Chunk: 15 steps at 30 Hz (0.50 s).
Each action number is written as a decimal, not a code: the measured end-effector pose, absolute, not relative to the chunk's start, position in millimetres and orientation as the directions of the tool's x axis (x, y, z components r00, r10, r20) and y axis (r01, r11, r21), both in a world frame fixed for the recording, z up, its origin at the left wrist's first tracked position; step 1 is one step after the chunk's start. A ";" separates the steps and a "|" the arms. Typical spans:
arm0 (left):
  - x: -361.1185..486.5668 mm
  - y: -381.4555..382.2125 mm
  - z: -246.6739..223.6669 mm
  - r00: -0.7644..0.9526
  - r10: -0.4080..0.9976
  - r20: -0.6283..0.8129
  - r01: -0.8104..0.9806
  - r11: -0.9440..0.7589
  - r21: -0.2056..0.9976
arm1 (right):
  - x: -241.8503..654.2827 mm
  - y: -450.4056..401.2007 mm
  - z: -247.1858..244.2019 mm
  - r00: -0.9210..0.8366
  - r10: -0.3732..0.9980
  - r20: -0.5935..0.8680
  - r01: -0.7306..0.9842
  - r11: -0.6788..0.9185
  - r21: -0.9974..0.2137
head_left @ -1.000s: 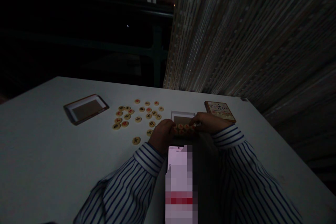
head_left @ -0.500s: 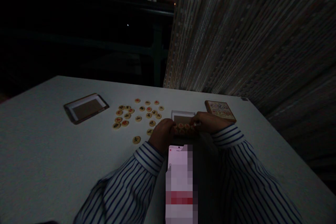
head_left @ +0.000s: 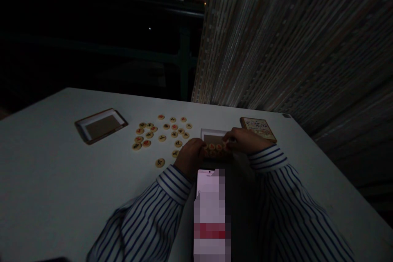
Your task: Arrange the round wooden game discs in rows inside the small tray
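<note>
Several round wooden pieces with red or black characters, such as the lone one (head_left: 160, 163) at the front, are scattered left of centre. An open box (head_left: 214, 132) with white inner walls holds rows of pieces (head_left: 219, 147) in its near part. My left hand (head_left: 190, 156) is closed at the box's left side, its fingertips by the end of a row. My right hand (head_left: 244, 141) is closed over the box's right side, its fingers pinched at a piece at the row's right end. Dim light blurs the fingertips.
A lit phone (head_left: 210, 204) is in front of the box, below my hands. An open box lid or tray (head_left: 102, 126) lies at the left of the white table (head_left: 92, 196). A box with a printed cover (head_left: 259, 127) sits behind my right hand. A string curtain (head_left: 260, 41) hangs beyond the table.
My right hand has shifted very slightly, its fingers a little higher and further left over the row's right end. My left hand and the scattered pieces look almost the same.
</note>
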<state>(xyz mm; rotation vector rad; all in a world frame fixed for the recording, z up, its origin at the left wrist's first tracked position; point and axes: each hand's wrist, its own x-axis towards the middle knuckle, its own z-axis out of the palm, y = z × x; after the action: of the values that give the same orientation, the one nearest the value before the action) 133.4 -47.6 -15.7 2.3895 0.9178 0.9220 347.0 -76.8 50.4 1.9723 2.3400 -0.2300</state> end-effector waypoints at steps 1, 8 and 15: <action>133.5 -47.6 -15.5 0.561 0.707 0.430 0.429 -0.693 0.580 | 346.2 -76.8 51.2 -0.157 0.978 -0.138 0.987 0.151 -0.052; 133.2 -47.6 -14.5 0.575 0.693 0.436 0.409 -0.704 0.580 | 342.5 -74.6 49.9 -0.088 0.989 -0.121 0.996 0.089 0.000; 132.9 -48.4 -13.6 0.579 0.700 0.418 0.432 -0.698 0.571 | 341.4 -74.7 49.5 -0.084 0.986 -0.144 0.996 0.088 0.019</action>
<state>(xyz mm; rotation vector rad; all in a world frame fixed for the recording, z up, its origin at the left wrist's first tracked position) 132.9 -48.4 -13.6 2.4029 0.9117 0.8931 341.4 -74.7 49.5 2.0407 2.2255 -0.1265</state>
